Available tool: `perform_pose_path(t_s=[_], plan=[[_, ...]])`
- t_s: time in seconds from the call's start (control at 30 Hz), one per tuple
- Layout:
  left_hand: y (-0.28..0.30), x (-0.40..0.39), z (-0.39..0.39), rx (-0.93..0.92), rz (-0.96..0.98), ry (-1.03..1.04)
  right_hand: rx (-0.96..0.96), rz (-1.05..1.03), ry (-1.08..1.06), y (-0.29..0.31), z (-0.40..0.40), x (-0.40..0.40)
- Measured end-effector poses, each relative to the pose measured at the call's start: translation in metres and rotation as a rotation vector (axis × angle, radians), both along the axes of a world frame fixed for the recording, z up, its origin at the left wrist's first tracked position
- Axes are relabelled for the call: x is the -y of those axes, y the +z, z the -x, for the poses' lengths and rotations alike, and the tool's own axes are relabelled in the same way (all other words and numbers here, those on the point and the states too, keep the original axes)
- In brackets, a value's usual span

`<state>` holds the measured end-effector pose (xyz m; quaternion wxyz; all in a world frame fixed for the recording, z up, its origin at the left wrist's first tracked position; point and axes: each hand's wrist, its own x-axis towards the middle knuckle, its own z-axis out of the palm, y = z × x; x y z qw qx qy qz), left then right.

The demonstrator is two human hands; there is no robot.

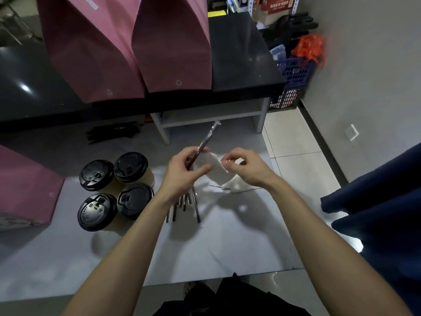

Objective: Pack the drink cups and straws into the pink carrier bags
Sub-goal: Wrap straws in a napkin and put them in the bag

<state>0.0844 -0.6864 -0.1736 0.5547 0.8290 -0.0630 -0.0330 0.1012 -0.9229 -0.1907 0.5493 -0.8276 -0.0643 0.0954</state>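
Several paper cups with black lids (115, 189) stand together on the grey table, left of my hands. My left hand (182, 171) grips a wrapped dark straw (206, 142) that points up and away. My right hand (245, 166) pinches the edge of a white napkin (216, 167) held between both hands. Several more wrapped straws (185, 205) lie on the table below my left wrist. Two pink carrier bags (127, 46) stand on the black counter behind. A third pink bag (25, 185) lies at the left edge.
More white napkins (237, 185) lie under my right wrist. A pile of black straws (111, 133) sits under the counter. A blue crate (291, 83) stands on the floor at the back right. A dark blue cloth (378, 201) hangs at the right edge.
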Motion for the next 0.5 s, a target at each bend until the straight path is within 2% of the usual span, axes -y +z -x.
perform_pose_path(t_s=[0.07,0.13,0.2,0.27,0.4,0.5], plan=[[0.002,0.000,-0.003,0.001,-0.028,0.040,0.035,-0.002,-0.101,-0.008,0.000,-0.002],[0.003,-0.006,-0.004,0.000,-0.003,0.129,0.131,0.244,-0.165,-0.026,0.000,0.000],[0.005,-0.014,-0.002,0.002,0.007,0.180,0.178,0.570,-0.024,-0.045,0.004,0.000],[0.008,-0.022,0.001,0.004,-0.002,0.189,0.189,0.684,0.024,-0.062,0.007,-0.003],[0.023,-0.035,0.006,0.022,0.029,0.120,0.276,0.592,-0.093,-0.064,0.006,-0.004],[0.043,-0.046,0.004,0.028,0.041,0.009,0.209,0.314,-0.264,-0.047,0.001,0.003]])
